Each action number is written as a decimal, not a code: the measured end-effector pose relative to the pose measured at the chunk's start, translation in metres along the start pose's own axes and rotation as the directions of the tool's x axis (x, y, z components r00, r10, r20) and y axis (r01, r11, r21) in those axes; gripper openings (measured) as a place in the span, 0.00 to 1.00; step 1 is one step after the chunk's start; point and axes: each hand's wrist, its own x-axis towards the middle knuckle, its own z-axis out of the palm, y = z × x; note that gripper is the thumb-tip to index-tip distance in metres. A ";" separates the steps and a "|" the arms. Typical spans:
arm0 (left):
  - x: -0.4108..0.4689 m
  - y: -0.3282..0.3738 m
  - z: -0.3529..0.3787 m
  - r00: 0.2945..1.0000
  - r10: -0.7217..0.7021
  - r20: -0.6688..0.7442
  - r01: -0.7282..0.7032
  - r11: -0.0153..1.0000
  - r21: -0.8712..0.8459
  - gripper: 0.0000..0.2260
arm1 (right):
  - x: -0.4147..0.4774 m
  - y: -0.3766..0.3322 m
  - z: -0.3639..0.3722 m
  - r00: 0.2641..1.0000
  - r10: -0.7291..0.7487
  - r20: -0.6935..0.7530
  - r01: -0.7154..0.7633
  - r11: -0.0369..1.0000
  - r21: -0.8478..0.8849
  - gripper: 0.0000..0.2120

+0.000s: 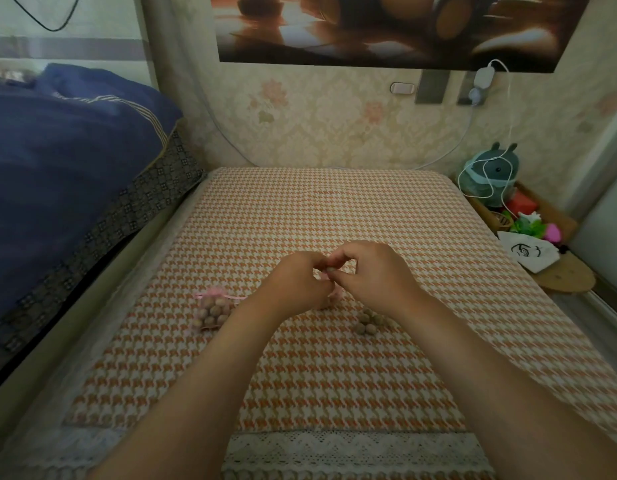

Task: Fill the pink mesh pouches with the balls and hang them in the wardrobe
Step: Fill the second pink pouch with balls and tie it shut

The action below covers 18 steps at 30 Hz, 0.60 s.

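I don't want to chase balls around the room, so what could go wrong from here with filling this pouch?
1. The right hand pinches a ball by the pink pouch that the left hand holds; a miss could send it rolling across the checked cover.
2. The loose balls sit just under the right wrist and might get knocked apart.

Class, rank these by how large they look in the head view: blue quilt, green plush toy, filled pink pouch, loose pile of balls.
1. blue quilt
2. green plush toy
3. filled pink pouch
4. loose pile of balls
Toy and pouch look close; the toy sits farther off, so that ranking is unsure.
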 end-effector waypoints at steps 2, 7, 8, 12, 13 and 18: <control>0.001 0.000 0.001 1.000 0.006 0.008 -0.006 1.000 0.008 0.12 | 0.001 0.001 0.000 1.000 -0.018 0.007 0.019 0.999 -0.046 0.05; 0.001 -0.001 0.001 1.000 0.011 -0.007 -0.011 1.000 0.007 0.08 | 0.004 0.003 -0.002 0.993 0.005 0.119 0.016 0.985 -0.174 0.07; 0.002 -0.001 0.001 1.000 0.020 -0.011 -0.020 1.000 -0.004 0.08 | 0.004 0.003 -0.004 0.989 0.019 0.149 0.007 0.984 -0.177 0.08; 0.001 0.001 0.004 1.000 0.030 -0.001 -0.030 0.998 -0.049 0.11 | 0.003 0.003 -0.014 0.962 0.120 0.246 -0.067 0.975 -0.213 0.10; 0.001 0.001 0.005 1.000 0.024 -0.016 -0.024 0.999 -0.039 0.12 | 0.003 0.005 -0.015 0.959 0.139 0.248 -0.082 0.970 -0.228 0.11; -0.008 0.010 0.009 0.940 0.263 -0.216 -0.233 0.960 0.154 0.05 | 0.003 0.010 -0.021 0.959 0.169 0.227 -0.119 0.969 -0.217 0.12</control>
